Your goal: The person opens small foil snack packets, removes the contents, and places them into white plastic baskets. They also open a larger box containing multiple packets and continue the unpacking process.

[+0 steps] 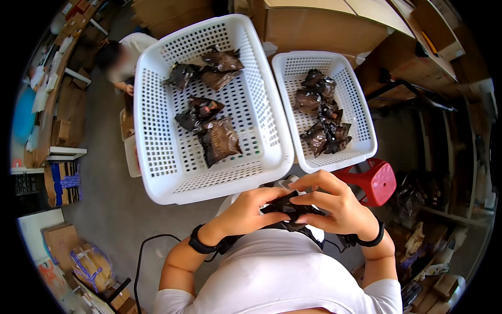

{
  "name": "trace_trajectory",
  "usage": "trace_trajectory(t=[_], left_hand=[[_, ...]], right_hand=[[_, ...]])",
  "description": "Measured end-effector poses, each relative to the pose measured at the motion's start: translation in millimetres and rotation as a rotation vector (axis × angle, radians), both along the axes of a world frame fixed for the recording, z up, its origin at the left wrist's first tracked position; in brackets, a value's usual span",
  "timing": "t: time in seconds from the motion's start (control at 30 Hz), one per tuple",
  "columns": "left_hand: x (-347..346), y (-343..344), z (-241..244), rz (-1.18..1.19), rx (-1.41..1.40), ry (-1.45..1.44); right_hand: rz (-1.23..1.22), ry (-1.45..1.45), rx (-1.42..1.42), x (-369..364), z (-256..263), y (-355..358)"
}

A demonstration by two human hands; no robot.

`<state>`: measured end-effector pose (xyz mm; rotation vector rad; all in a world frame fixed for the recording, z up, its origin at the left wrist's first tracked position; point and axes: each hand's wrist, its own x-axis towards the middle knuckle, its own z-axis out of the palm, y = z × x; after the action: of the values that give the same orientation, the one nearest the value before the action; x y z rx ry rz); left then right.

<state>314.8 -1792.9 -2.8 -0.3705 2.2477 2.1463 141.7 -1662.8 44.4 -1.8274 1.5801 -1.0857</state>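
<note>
Close to my body, both hands hold a dark, shiny plastic packet (292, 208). My left hand (251, 210) pinches its left side between thumb and fingers. My right hand (333, 202) has its thumb and a finger on the packet's right part, with another finger raised above it. Beyond the hands, a large white perforated plastic basket (274, 157) contains several dark film packets (221, 139), some in small clusters. To its right, a smaller white perforated basket (362, 129) holds more dark packets (313, 100). The packet's contents are hidden.
A red plastic stool (383, 183) stands beyond my right hand. Cardboard boxes (321, 31) sit behind the baskets. A co-worker (135, 43) is left of the large basket. A black cable (138, 259) runs on the floor at lower left, and shelves line both sides.
</note>
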Motion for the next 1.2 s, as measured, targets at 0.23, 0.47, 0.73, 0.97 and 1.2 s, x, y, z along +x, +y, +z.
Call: trace_trajectory(t=[0.23,0.47,0.73,0.97,1.2], left_hand=[[16,-4,-5,0.033,0.071,0.198],[31,-9,4,0.012,0.047,0.255],[55,-19,35,0.248,-0.128,0.271],[65,-37,44,0.812,-0.036,0.293],[73,-74,24,0.796,-0.862,-0.043]], right_hand=[[0.082,0.123,-0.09,16,9,-8],[0.177,0.274,-0.148,25,21,-17],[0.282,0.436,-0.259,38,44,-46],[0.17,0.047,-0.225,37,54,-92],[0.188,0.148,-0.107,19,48,-79]])
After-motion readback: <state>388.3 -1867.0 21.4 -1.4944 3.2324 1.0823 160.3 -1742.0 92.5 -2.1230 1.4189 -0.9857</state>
